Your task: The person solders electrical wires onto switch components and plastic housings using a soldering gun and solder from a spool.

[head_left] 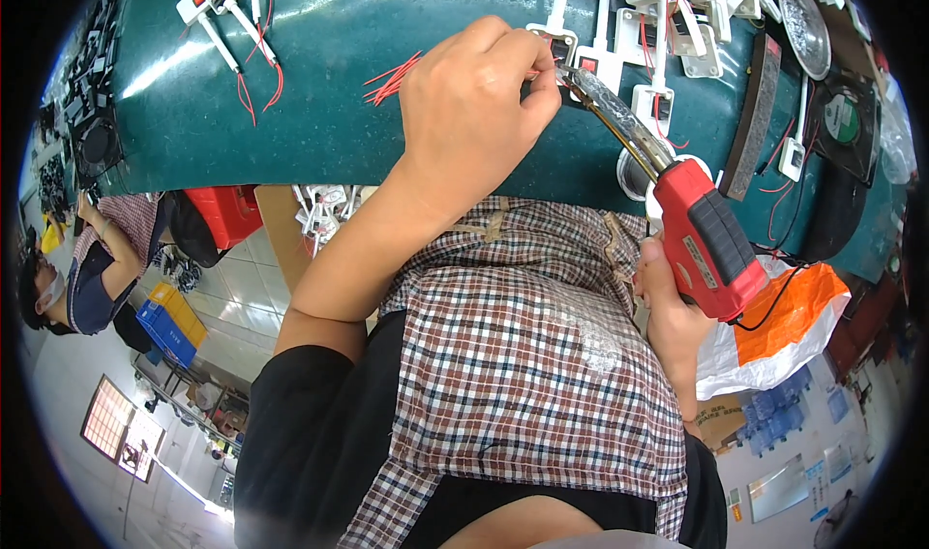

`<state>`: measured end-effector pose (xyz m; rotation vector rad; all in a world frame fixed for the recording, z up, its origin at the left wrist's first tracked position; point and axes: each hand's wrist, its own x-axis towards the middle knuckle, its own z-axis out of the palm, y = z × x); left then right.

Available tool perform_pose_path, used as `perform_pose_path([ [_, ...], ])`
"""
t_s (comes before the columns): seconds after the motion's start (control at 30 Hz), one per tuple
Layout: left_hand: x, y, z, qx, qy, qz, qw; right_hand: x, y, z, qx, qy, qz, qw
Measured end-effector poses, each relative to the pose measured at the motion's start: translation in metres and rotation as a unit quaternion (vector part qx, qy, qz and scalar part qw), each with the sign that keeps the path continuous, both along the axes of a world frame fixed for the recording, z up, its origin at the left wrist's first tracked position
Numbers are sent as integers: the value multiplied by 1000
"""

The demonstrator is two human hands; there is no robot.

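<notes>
My right hand grips a red and black soldering gun, its long metal nose angled up and left. The gun's tip meets a small white fitting with a dark insert and a white stem. At that same spot the thumb and forefinger of my left hand are pinched together, seemingly on a thin red wire; the fingertips partly hide it. A bunch of short red wires sticks out left of this hand; whether the hand holds them or they lie on the table I cannot tell. Beside the tip is a white fitting with a red part.
More white fittings with red wires crowd the far right of the green tabletop; several lie far left. A metal bowl, a dark bar and a fan are at right. A co-worker is at left.
</notes>
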<state>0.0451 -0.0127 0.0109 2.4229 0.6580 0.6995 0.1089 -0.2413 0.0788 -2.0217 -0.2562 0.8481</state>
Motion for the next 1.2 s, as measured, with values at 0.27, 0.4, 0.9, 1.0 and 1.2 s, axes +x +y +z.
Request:
perform_pose_path([
  [0.27,1,0,-1,3,-1,-3,1000,-6,2,-2,29,-54,-45,997],
  [0.4,0,0,0,6,3,-3,1000,-5,0,-2,46,-83,-54,994],
  [0.9,4,7,13,12,7,29,999,-4,3,4,144,-68,-112,981],
  [1.0,13,13,18,0,37,53,998,0,-2,2,163,-76,-121,976],
  [1.2,23,21,-2,-286,-39,27,957,0,6,9,188,-94,-183,960],
])
